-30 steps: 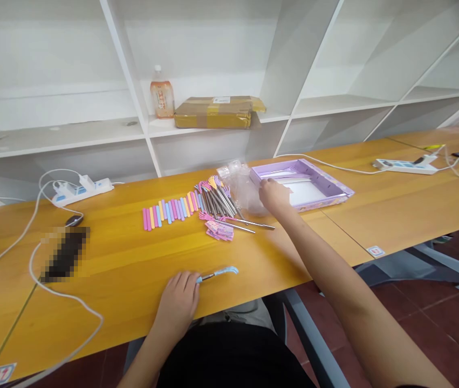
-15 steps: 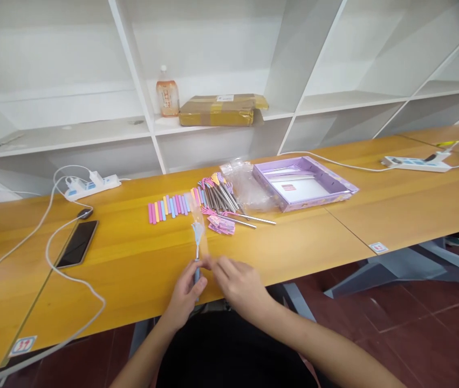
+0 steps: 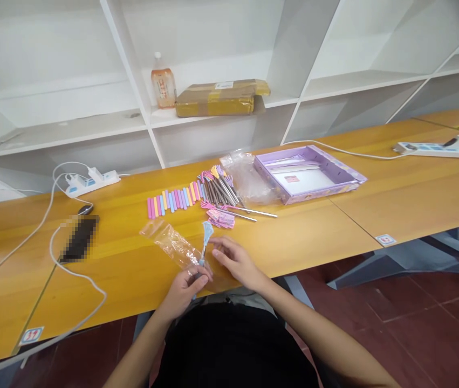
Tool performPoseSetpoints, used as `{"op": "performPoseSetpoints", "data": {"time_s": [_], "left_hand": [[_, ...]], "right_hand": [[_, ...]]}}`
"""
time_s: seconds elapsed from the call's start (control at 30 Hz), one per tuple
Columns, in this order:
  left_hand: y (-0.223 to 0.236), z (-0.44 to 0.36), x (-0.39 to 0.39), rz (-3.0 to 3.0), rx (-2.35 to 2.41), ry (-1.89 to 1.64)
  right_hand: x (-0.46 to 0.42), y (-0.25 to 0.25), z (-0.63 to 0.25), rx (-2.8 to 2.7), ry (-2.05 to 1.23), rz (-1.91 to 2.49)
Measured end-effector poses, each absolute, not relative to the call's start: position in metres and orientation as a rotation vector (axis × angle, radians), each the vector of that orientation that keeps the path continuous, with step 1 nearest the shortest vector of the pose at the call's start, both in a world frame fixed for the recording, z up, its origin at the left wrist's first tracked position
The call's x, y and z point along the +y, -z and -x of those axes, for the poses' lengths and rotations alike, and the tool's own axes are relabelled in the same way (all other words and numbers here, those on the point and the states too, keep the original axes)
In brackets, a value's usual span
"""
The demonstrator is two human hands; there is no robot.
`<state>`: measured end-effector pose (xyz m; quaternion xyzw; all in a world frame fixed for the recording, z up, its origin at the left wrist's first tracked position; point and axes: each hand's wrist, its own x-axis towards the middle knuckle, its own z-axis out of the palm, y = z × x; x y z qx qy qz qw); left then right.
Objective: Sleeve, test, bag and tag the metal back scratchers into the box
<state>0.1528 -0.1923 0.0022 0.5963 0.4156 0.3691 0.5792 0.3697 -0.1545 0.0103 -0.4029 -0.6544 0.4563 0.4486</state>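
My left hand (image 3: 184, 288) is closed round the lower end of a small blue-headed metal fork (image 3: 205, 238), held upright at the table's near edge. A clear plastic sleeve (image 3: 170, 243) slants up to the left from the same hand. My right hand (image 3: 235, 260) is beside the fork with its fingers pinched near the stem; whether it grips anything I cannot tell. Further back lie a bundle of pastel-headed forks (image 3: 218, 189), a row of coloured sticks (image 3: 175, 200) and small pink tags (image 3: 220, 217).
A shallow purple box (image 3: 336, 173) and crumpled clear bags (image 3: 245, 175) sit at the back right of the wooden table (image 3: 314, 231). A phone (image 3: 79, 238), cables and a power strip (image 3: 91, 181) lie left. White shelves hold a bottle (image 3: 163, 86) and a parcel (image 3: 221, 98).
My right hand came back from the purple box to the fork. The fork was raised upright, and a clear sleeve now slants from my left hand.
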Motion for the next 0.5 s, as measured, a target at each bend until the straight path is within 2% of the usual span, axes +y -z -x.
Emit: {"op": "performPoseSetpoints", "data": {"time_s": [0.13,0.2,0.37,0.43,0.5], "left_hand": [[-0.01,-0.153,-0.193,-1.519,0.941,-0.753],[-0.007,-0.155,-0.194,-1.465,0.948,-0.821],[0.003,-0.16,-0.192,-0.937,1.035,-1.306],[0.001,-0.158,-0.189,-0.76,1.058,-1.431],[-0.003,-0.155,-0.185,-0.654,1.055,-1.535]], "right_hand": [[-0.155,-0.002,-0.353,-1.554,-1.396,0.854],[-0.153,0.001,-0.35,-1.408,-1.455,0.824],[-0.148,-0.014,-0.385,-1.022,-1.236,0.848],[-0.153,-0.029,-0.407,-1.16,-1.187,0.887],[-0.162,-0.043,-0.422,-1.55,-1.123,0.949]]}}
